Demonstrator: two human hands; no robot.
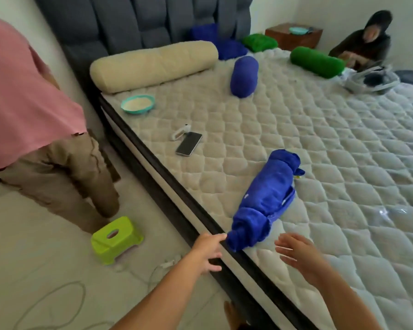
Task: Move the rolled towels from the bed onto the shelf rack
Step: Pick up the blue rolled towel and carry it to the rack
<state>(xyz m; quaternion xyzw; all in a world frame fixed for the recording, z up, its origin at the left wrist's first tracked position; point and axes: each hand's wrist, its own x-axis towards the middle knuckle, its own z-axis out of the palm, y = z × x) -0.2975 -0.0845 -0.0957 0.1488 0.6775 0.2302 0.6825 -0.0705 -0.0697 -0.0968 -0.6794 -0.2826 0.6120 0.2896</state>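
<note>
A loosely rolled blue towel (265,201) lies on the quilted mattress (343,163), its near end reaching the bed's edge. My left hand (210,251) is open at that near end, fingertips just touching it. My right hand (298,251) hovers open over the mattress, a little to the right of the towel and apart from it. A tighter blue roll (244,76) lies farther up the bed. A green roll (317,61) lies at the far side. More blue (231,48) and green (260,41) towels sit by the headboard. No shelf rack is in view.
A beige bolster (153,65), a teal bowl (138,104), a phone (189,143) and a small white device (180,134) lie on the mattress. One person in pink (22,91) stands at left; another (365,41) sits at the far corner. A green stool (116,239) and cables lie on the floor.
</note>
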